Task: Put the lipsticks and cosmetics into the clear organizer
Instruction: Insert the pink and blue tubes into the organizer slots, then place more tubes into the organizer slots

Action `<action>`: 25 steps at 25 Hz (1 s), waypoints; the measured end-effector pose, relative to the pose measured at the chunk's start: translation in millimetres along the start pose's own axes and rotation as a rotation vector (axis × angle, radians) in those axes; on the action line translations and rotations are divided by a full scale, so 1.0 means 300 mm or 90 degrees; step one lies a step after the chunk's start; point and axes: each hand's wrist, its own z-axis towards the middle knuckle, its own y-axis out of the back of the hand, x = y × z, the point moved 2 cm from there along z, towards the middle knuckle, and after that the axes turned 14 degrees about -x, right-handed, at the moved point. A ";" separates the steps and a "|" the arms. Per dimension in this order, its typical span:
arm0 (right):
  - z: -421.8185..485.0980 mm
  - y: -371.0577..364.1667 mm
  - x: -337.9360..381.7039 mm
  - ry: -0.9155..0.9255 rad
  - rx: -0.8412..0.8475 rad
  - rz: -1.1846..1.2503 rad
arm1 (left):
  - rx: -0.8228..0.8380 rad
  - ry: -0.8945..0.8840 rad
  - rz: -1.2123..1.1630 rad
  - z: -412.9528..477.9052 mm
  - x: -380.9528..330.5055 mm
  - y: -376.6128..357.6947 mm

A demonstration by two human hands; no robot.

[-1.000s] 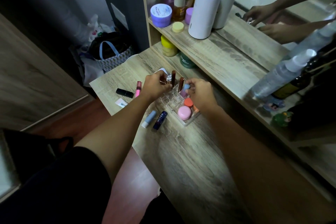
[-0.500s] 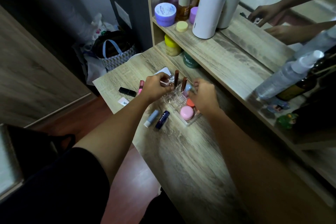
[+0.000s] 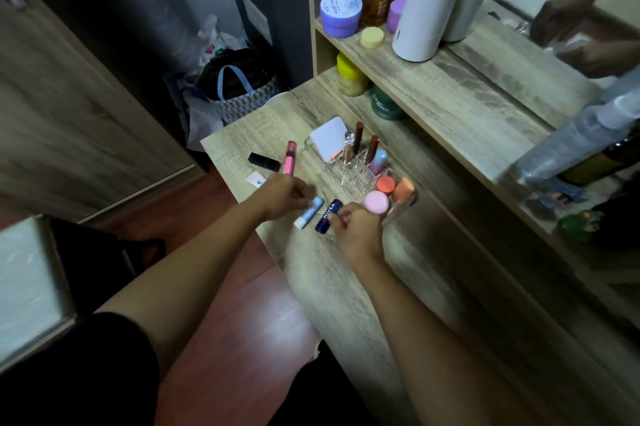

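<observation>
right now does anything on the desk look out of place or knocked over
Nothing spilled or broken. Four sticks lie flat on the desk outside the clear organizer: a black lipstick, a pink tube, a light blue lip balm by the left hand, and a navy Nivea stick at the right hand.

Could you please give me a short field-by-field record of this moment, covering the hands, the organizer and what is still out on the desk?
left hand: at the light blue lip balm, fingers touching its upper end
right hand: fingers on the dark blue Nivea stick
clear organizer: on the desk, holds upright lipsticks, a pink round pot and an orange pot
still outside: pink tube, black lipstick, both lying flat
desk: wood-grain
</observation>
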 end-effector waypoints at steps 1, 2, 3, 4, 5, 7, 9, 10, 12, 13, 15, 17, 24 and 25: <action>-0.001 -0.016 -0.007 -0.032 -0.006 0.004 | 0.011 -0.008 0.016 -0.007 0.001 -0.020; 0.002 -0.031 -0.011 -0.055 -0.013 0.005 | 0.016 -0.014 0.024 -0.012 -0.003 -0.037; 0.006 -0.043 -0.013 -0.074 -0.019 0.003 | 0.015 -0.018 0.026 -0.015 -0.007 -0.049; 0.011 -0.053 -0.015 -0.091 -0.024 0.001 | 0.011 -0.024 0.027 -0.015 -0.010 -0.057; 0.015 -0.062 -0.016 -0.109 -0.025 0.004 | 0.006 -0.028 0.027 -0.014 -0.011 -0.062; 0.018 -0.073 -0.020 -0.138 -0.033 0.023 | 0.002 -0.028 0.026 -0.007 -0.007 -0.064; 0.018 -0.079 -0.016 -0.162 -0.048 0.047 | 0.004 -0.020 0.022 -0.003 0.003 -0.062; 0.018 -0.081 -0.012 -0.170 -0.051 0.062 | 0.007 -0.018 0.020 -0.003 0.007 -0.061; 0.012 -0.085 -0.003 -0.168 -0.043 0.095 | 0.014 -0.019 0.007 -0.007 0.017 -0.060; 0.011 -0.088 -0.003 -0.155 -0.034 0.100 | 0.017 -0.021 -0.005 -0.011 0.022 -0.059; 0.009 -0.094 -0.009 -0.122 -0.006 0.080 | 0.010 -0.027 -0.027 -0.015 0.027 -0.052; 0.005 -0.089 -0.016 -0.100 0.012 0.071 | -0.008 -0.032 -0.041 -0.014 0.025 -0.044; -0.037 0.019 -0.022 -0.069 -0.150 0.194 | -0.125 -0.012 -0.147 0.014 -0.007 0.006; -0.028 0.046 -0.022 -0.051 -0.202 0.214 | -0.160 -0.005 -0.176 0.023 -0.018 0.019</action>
